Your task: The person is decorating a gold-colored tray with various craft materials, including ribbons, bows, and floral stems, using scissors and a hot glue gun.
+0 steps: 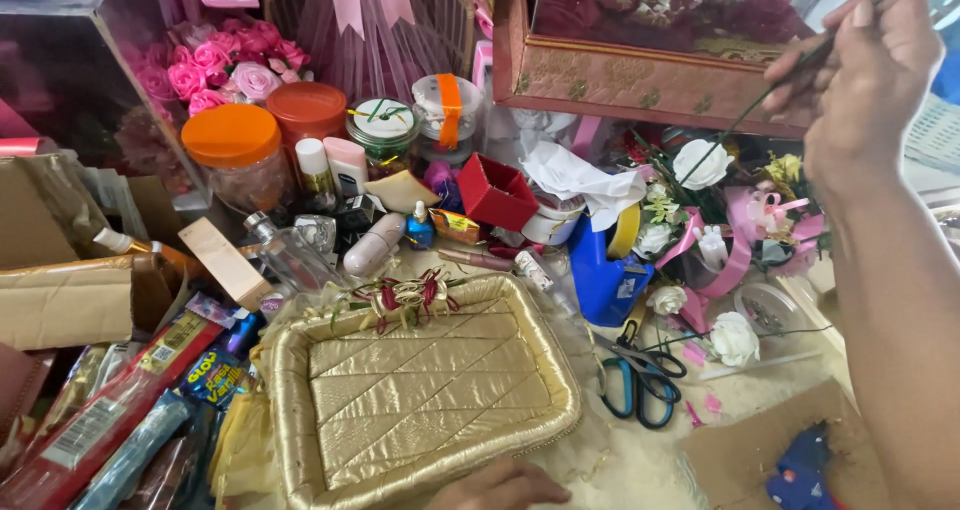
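quilted gold satin tray [430, 390], diamond-stitch pattern, red-gold ribbon bow [405, 295] at its 12 o'clock rim. blue-handled scissors [635, 380] at tray's 3 o'clock. orange-lidded clear jar [235, 150] at 11 o'clock. white fabric rose [700, 163] on thin green stem, 2 o'clock.

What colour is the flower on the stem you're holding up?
White flower, on a green stem in the right hand; head view.

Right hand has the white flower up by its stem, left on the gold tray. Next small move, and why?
Probably lower the white flower toward the gold tray: the right hand pinches its green stem high above the clutter, the left hand steadies the tray's near rim, and only a ribbon sprig decorates it.
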